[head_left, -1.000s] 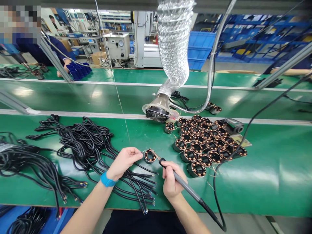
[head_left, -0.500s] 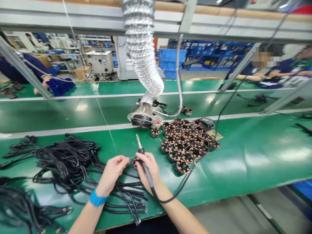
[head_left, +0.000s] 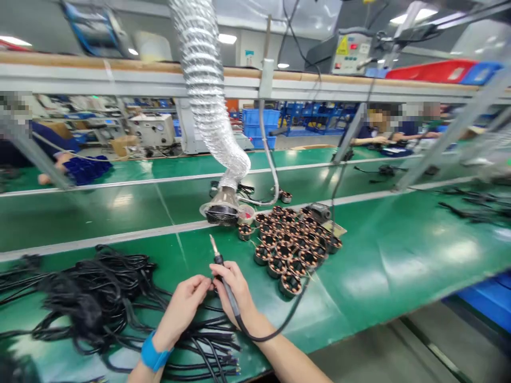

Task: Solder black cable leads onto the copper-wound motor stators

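Across the green bench [head_left: 383, 276], black cables [head_left: 99, 298] sprawled toward the near edge. Beside them, the left hand [head_left: 183, 304] pinched its fingertips together; the right hand [head_left: 236, 292] clamped a soldering iron [head_left: 219, 259], its tip toward the far edge.

I'm watching on my head feed, and here's the left hand [head_left: 184, 304], bare, fingers and thumb uncovered. Nearer on that side, a wristband [head_left: 154, 352] circles the wrist: bright blue, fairly wide, one solid colour as far as I can see, its finer detail lost in blur. The left forearm [head_left: 142, 375] shows bare below it. Over on the right, I've got the right hand [head_left: 236, 296], bare too, then a bare wrist and a bare right forearm [head_left: 288, 355] running out at the near edge.
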A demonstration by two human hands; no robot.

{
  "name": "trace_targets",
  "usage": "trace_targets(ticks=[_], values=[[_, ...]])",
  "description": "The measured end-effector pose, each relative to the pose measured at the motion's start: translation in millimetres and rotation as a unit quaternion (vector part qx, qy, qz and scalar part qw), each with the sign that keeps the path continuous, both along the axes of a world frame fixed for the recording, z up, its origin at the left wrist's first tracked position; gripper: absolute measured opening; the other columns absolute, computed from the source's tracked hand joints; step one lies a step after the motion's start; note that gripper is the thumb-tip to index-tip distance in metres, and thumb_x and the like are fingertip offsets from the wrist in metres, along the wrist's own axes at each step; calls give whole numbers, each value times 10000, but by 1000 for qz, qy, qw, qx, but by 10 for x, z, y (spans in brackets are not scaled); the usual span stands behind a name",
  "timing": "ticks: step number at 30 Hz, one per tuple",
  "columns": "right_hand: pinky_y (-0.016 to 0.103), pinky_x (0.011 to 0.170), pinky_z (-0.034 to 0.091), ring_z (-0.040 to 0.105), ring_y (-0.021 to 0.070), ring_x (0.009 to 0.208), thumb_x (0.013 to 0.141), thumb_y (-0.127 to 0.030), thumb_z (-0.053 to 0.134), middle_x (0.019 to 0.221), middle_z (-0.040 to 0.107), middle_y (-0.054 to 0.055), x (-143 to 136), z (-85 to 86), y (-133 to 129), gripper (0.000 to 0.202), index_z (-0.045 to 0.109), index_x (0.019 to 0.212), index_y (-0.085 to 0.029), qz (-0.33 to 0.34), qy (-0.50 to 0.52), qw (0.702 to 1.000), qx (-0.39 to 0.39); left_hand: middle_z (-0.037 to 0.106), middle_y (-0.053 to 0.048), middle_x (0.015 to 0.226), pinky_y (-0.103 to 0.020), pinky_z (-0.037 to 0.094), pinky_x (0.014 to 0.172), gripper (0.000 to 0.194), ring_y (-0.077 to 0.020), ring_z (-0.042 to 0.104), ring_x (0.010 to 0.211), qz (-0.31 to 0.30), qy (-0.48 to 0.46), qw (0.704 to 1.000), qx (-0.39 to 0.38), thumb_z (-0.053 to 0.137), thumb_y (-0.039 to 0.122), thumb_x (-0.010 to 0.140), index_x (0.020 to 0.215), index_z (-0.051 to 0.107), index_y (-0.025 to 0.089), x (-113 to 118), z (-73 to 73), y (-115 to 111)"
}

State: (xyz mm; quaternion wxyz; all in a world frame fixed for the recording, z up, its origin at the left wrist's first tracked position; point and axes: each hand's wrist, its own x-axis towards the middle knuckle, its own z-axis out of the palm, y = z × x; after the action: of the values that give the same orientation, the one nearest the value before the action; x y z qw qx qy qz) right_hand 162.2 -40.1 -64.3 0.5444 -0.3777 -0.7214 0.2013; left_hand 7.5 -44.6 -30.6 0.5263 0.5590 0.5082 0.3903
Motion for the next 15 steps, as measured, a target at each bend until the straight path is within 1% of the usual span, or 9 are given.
trace_targets(ticks=[2, 3, 5, 7, 10, 13, 15], values=[[209, 758, 570, 675, 121, 844, 925, -76, 456, 1012, 600, 41, 18, -19, 15, 402, 610, 1243, -269, -11, 3, 1000, 25, 489, 19, 580, -227, 278, 532, 459, -103, 400, 558, -8, -27, 1000, 11, 634, 576, 828, 720, 648, 131, 57, -11, -2], [211, 757, 571, 681, 124, 832, 934, -103, 480, 990, 615, 37, 32, -32, 32, 345, 632, 1198, -264, -18, 0, 999, 33, 482, 26, 563, -224, 255, 507, 463, -90, 376, 521, -15, -53, 998, -9, 637, 584, 815, 722, 636, 131, 86, -28, 15], [229, 797, 570, 686, 145, 875, 944, -171, 530, 997, 639, 46, 69, -73, 100, 274, 640, 1180, -254, -12, -19, 1000, 21, 486, 40, 525, -230, 168, 444, 489, -60, 290, 419, -16, -116, 990, -82, 658, 619, 752, 739, 620, 131, 125, -80, 95], [237, 829, 566, 690, 158, 910, 948, -237, 552, 1013, 661, 50, 98, -126, 199, 227, 649, 1153, -250, -14, -19, 999, 27, 510, 31, 515, -236, 156, 420, 499, -55, 317, 382, 9, -168, 981, -97, 687, 622, 694, 721, 612, 129, 133, -143, 203], [249, 846, 572, 703, 176, 935, 946, -322, 557, 1064, 691, 52, 116, -190, 320, 237, 647, 1153, -248, -5, -21, 999, 41, 558, 9, 540, -236, 202, 420, 539, -58, 392, 387, 49, -204, 975, -78, 688, 650, 657, 725, 616, 121, 134, -204, 318], [272, 872, 579, 712, 195, 966, 939, -380, 559, 1113, 708, 53, 116, -167, 361, 298, 634, 1196, -249, -1, -22, 999, 37, 568, 8, 543, -236, 254, 439, 579, -61, 419, 397, 58, -210, 973, -73, 679, 696, 620, 713, 596, 130, 134, -176, 360], [281, 889, 576, 710, 201, 993, 941, -390, 556, 1139, 708, 57, 124, -77, 320, 327, 621, 1227, -245, -8, -16, 1000, 19, 576, 4, 542, -236, 292, 454, 584, -69, 435, 407, 56, -190, 977, -79, 675, 708, 609, 700, 586, 138, 116, -111, 343]])
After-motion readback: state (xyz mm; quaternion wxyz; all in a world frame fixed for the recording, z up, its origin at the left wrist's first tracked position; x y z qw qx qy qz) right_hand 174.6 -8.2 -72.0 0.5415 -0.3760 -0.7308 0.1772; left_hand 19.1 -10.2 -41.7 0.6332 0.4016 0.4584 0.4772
